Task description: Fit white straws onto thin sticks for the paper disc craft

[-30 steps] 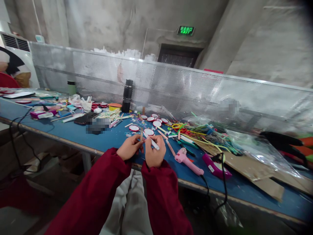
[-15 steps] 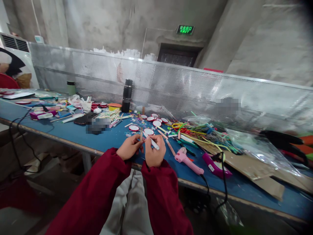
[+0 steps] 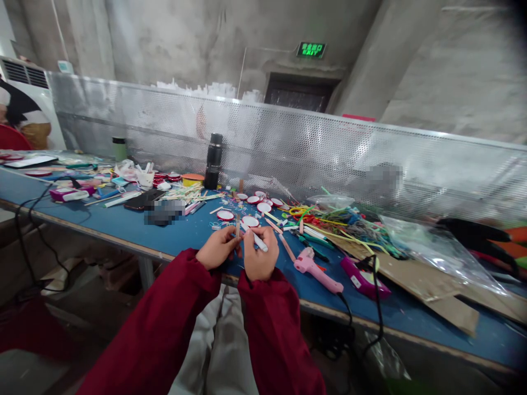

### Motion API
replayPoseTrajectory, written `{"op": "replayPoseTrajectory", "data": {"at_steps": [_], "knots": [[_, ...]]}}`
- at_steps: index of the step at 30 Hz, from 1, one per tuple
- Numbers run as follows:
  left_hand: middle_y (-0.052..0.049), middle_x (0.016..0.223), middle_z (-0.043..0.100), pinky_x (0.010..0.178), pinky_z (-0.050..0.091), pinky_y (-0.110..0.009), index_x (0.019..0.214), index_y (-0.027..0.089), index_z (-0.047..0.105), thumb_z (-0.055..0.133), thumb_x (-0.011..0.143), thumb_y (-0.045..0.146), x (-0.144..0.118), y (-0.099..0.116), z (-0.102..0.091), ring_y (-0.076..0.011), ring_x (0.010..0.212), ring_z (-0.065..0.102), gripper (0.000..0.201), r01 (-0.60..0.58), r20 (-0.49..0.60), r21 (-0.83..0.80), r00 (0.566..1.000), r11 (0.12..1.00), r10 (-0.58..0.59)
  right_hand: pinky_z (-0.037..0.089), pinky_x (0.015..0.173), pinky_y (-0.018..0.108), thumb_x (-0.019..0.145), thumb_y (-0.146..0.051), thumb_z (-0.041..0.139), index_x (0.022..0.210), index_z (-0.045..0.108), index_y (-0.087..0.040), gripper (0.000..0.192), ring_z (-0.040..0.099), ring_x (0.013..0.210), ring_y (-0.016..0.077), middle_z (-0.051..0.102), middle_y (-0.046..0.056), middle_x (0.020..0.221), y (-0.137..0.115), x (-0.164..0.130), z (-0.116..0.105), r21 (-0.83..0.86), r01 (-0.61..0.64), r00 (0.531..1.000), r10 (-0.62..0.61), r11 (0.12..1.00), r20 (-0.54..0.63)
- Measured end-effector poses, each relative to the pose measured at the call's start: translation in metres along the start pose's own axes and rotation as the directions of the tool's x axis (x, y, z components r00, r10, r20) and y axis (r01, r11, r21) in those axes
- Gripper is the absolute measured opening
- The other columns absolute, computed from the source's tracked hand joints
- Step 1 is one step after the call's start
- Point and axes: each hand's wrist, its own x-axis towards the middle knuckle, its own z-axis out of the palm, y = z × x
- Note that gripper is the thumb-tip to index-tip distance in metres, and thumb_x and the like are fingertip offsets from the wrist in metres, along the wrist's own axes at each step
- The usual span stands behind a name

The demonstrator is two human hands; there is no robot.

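Note:
My left hand (image 3: 218, 248) is closed on a small flat brown stick (image 3: 237, 226) that stands upright between thumb and fingers. A white marker pen (image 3: 258, 241) lies slantwise in my right hand (image 3: 262, 258), its far tip pointing toward the stick. The two hands are close together at the table's front edge, and the fingers partly hide both things. Just beyond them lie round white discs with red rims (image 3: 250, 221). A pink glue gun (image 3: 317, 271) rests on the table to the right of my right hand.
The blue table (image 3: 135, 230) carries a black bottle (image 3: 213, 162), a phone (image 3: 144, 199) and a heap of coloured pipe cleaners (image 3: 358, 227). A purple box with a black cable (image 3: 365, 278), cardboard (image 3: 436, 302) and a plastic bag (image 3: 436, 252) lie right. A perforated metal screen (image 3: 288, 142) stands behind.
Both hands stay in almost the same place, still holding the stick and the marker pen. Nothing on the table has visibly moved.

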Motion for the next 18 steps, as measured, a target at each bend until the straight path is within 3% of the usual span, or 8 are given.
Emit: {"op": "replayPoseTrajectory", "data": {"at_steps": [18], "knots": [[0.001,0.065,0.065,0.046,0.034,-0.022,0.099,0.016,0.059,0.061,0.095,0.052,0.0009,-0.0021,-0.0001,-0.0099,0.045,0.051,0.036,-0.006,0.015,-0.004,1.000,1.000,0.006,0.046,0.075,0.035,0.092,-0.035,0.059,0.082,0.062,-0.022,0.017,0.061,0.074,0.0205,0.067,0.002,0.074,0.0004,-0.0004,0.0001,0.006,0.001,1.000,-0.001,1.000,0.006]]}}
